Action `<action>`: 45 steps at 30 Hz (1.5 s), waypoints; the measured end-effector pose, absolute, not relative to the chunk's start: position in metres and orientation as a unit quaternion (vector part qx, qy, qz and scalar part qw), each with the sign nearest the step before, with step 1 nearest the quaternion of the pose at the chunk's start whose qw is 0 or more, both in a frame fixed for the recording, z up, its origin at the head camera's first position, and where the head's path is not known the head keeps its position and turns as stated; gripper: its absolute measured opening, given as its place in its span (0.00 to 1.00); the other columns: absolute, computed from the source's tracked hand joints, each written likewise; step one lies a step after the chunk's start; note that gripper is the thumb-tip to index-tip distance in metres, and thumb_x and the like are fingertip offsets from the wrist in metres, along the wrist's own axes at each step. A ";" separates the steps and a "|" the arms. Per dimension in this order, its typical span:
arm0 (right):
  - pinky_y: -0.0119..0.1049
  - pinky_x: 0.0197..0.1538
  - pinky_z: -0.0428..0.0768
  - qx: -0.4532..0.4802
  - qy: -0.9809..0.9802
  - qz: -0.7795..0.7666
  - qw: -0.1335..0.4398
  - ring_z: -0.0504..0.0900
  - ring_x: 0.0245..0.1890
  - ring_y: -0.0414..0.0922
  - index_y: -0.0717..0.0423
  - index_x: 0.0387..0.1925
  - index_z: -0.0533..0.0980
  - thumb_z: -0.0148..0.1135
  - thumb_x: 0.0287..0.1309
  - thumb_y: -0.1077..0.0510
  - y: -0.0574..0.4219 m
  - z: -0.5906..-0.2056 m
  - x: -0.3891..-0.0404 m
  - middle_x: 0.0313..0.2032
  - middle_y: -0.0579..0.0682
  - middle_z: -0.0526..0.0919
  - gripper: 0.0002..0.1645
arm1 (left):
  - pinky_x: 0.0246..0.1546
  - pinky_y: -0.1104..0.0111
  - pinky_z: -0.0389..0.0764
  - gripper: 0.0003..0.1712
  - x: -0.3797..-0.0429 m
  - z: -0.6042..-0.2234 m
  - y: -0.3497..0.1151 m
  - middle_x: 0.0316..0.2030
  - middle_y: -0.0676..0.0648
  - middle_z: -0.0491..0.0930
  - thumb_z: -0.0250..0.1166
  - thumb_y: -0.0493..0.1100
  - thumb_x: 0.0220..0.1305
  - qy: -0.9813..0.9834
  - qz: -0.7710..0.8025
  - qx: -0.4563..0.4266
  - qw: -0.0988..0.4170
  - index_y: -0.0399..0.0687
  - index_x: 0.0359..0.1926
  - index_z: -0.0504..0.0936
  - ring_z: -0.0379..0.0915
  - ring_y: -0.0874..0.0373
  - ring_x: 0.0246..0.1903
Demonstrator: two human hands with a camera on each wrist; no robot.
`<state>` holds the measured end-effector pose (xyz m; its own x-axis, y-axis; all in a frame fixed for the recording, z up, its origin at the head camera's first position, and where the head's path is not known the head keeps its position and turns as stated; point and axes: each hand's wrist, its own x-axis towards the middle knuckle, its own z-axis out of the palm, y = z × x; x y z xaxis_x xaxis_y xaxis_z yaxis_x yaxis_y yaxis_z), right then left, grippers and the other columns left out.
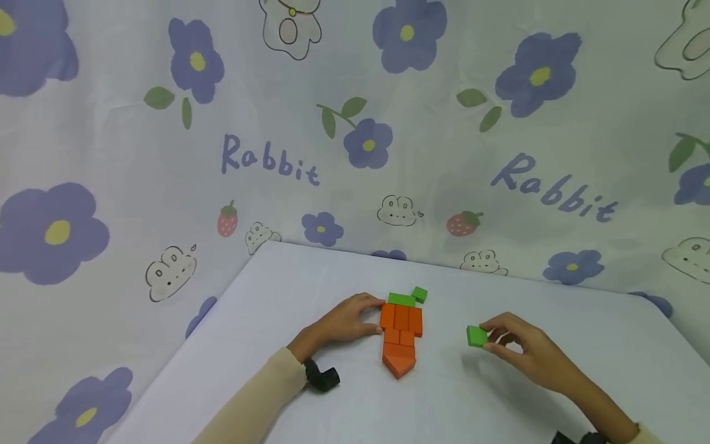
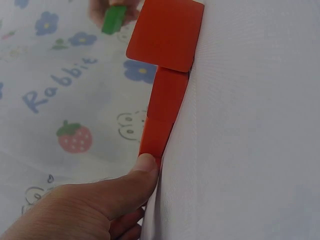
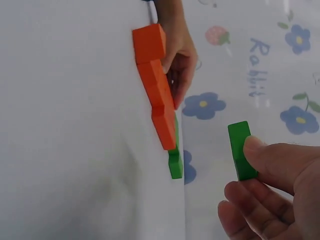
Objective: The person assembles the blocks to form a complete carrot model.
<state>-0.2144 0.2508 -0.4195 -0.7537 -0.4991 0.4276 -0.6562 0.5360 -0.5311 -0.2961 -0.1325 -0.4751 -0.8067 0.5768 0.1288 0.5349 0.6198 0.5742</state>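
Note:
In the head view, my left hand (image 1: 347, 317) spans the left orange block (image 1: 387, 316) of a row of three, index finger at its far end and thumb near its near end. The left wrist view shows the left thumb (image 2: 125, 192) against an orange side. Two smaller orange blocks (image 1: 399, 337) and a pointed orange block (image 1: 399, 361) continue toward me. A flat green block (image 1: 402, 300) lies beyond the row, with a small green block (image 1: 420, 295) at its right corner. Off to the right, my right hand (image 1: 527, 351) pinches a green block (image 3: 238, 145) above the table, between thumb and fingers.
The blocks lie on a white-covered table (image 1: 261, 296). Behind it hangs a pale sheet (image 1: 421, 166) printed with flowers, rabbits and strawberries. A black strap piece (image 1: 322, 377) sits at my left wrist, and another dark piece (image 1: 577, 438) shows near the right wrist.

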 end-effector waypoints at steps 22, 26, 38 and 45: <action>0.39 0.50 0.85 0.304 -0.891 0.336 0.028 0.83 0.45 0.45 0.56 0.51 0.80 0.69 0.61 0.55 0.167 -0.382 -0.332 0.48 0.52 0.84 0.18 | 0.69 0.54 0.70 0.36 -0.298 -0.467 -0.133 0.65 0.50 0.74 0.70 0.57 0.62 0.902 0.322 0.286 0.028 0.54 0.69 0.72 0.68 0.54 0.66; 0.41 0.50 0.86 0.296 -0.895 0.333 0.009 0.83 0.46 0.46 0.56 0.52 0.79 0.69 0.61 0.54 0.154 -0.388 -0.343 0.48 0.52 0.84 0.18 | 0.68 0.53 0.71 0.34 -0.295 -0.467 -0.133 0.64 0.51 0.75 0.70 0.57 0.62 0.903 0.330 0.275 0.035 0.56 0.68 0.74 0.68 0.54 0.66; 0.37 0.48 0.84 0.276 -0.904 0.318 -0.074 0.81 0.46 0.44 0.54 0.52 0.80 0.69 0.62 0.54 0.124 -0.416 -0.366 0.47 0.49 0.84 0.18 | 0.68 0.54 0.71 0.34 -0.292 -0.475 -0.133 0.63 0.53 0.75 0.69 0.60 0.62 0.900 0.330 0.280 0.046 0.59 0.67 0.74 0.69 0.56 0.65; 0.38 0.47 0.85 0.270 -0.909 0.308 -0.074 0.82 0.44 0.45 0.58 0.50 0.81 0.69 0.61 0.56 0.115 -0.430 -0.378 0.44 0.51 0.84 0.16 | 0.68 0.56 0.71 0.34 -0.293 -0.474 -0.133 0.63 0.53 0.74 0.68 0.61 0.62 0.900 0.331 0.279 0.046 0.59 0.67 0.74 0.68 0.57 0.65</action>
